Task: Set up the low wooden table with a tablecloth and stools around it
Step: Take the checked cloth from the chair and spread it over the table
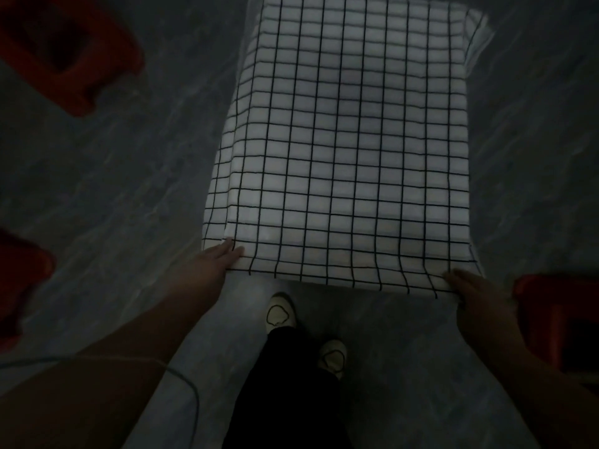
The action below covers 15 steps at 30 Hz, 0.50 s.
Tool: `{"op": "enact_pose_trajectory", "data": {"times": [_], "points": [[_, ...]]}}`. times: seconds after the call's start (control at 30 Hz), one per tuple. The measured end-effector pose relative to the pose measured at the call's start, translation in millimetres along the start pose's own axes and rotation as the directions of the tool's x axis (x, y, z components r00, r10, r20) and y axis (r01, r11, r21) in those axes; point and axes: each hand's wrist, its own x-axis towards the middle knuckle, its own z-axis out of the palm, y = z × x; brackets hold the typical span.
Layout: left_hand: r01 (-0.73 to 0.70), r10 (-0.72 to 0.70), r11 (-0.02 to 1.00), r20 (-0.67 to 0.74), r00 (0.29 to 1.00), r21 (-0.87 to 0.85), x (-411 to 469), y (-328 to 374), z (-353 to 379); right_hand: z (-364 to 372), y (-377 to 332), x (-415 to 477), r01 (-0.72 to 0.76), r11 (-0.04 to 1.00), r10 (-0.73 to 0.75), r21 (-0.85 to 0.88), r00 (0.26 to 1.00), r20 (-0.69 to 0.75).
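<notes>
Here in the dim light, the checked tablecloth point(353, 140) lies spread over the low table, hiding it. The left hand point(220, 257) pinches its near left corner, and the right hand point(470, 286) grips its near right corner. Red stools point(64, 53) stand on the floor nearby.

a single view, worn on the person's head, looks steeply down and slightly forward from well above the floor point(129, 189). the tablecloth point(350, 140) lies near, filling the upper middle and running away from the lens toward the top edge. the left hand point(220, 257) and right hand point(470, 286) reach in from the lower corners, and the person's shoes point(280, 314) show at bottom centre (almost straight beneath the camera). the wide lens also takes in red stools point(71, 53) at the left and right margins.
</notes>
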Motion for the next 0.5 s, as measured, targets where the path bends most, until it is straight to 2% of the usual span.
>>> {"op": "enact_pose_trajectory", "data": {"times": [0.13,0.23,0.3,0.4,0.5], "points": [[0.008,-0.008,1.000,0.006,1.000,0.008,15.5,-0.6,34.7,35.7,4.9,10.3,0.010,1.000,-0.010,0.018,1.000,0.021],[0.093,-0.101,0.993,0.113,0.988,0.071,30.7,4.7,51.3,56.7,2.0,23.3,0.039,0.998,-0.045,0.056,0.993,0.113],[0.132,-0.156,0.982,0.182,0.971,0.136,40.0,11.6,57.0,65.4,-2.9,34.5,0.010,0.999,-0.017,0.033,0.977,0.210],[0.154,-0.199,0.969,0.245,0.949,0.191,49.4,25.0,59.2,68.8,-17.3,49.0,-0.068,0.997,0.058,0.026,0.964,0.259],[0.135,-0.175,0.976,0.251,0.952,0.169,51.3,41.8,55.0,61.8,-37.3,56.4,-0.103,0.994,0.092,0.026,0.958,0.272]]}}
